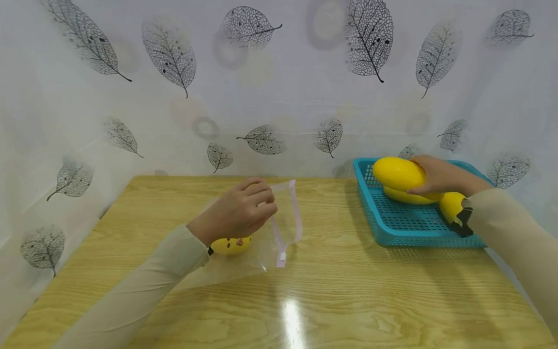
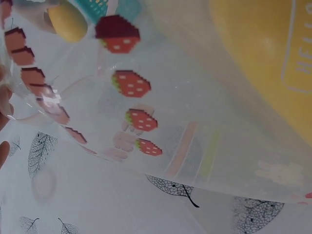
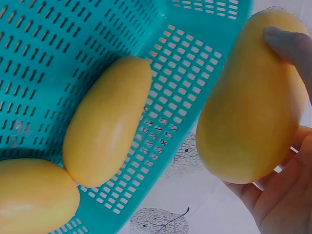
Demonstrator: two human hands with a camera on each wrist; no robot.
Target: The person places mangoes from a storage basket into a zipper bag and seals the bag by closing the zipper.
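- Head view: the right hand (image 1: 444, 173) reaches toward 3 o'clock, its grip spread as wide as the yellow fruit (image 1: 398, 173) it holds, with the thumb on one side and the fingers on the other.
- That fruit is above the blue basket (image 1: 429, 239), also at 3 o'clock on the wood-grained counter (image 1: 340, 291). A second fruit (image 1: 410, 196) lies below it, and a third fruit (image 1: 451, 204) shows beside the right sleeve.
- The left hand (image 1: 241, 211) is toward 8 o'clock, its grip closed down to a pinch on the clear plastic bag (image 1: 244, 266) near the mouth, fingers curled.
- The bag lies toward 7 o'clock, its pink-edged mouth parted and facing 3 o'clock, a white slider (image 1: 283, 257) on the edge. A bagged fruit (image 1: 231, 245) shows yellow through the film, partly hidden by the left hand.
- Left wrist view: printed strawberries (image 2: 131, 84) run down the film, and white lettering (image 2: 304, 53) stands over the yellow toward 2 o'clock.
- Right wrist view: the held fruit, toward 3 o'clock, is apart from the two in the basket, which touch each other toward 8 and 9 o'clock.
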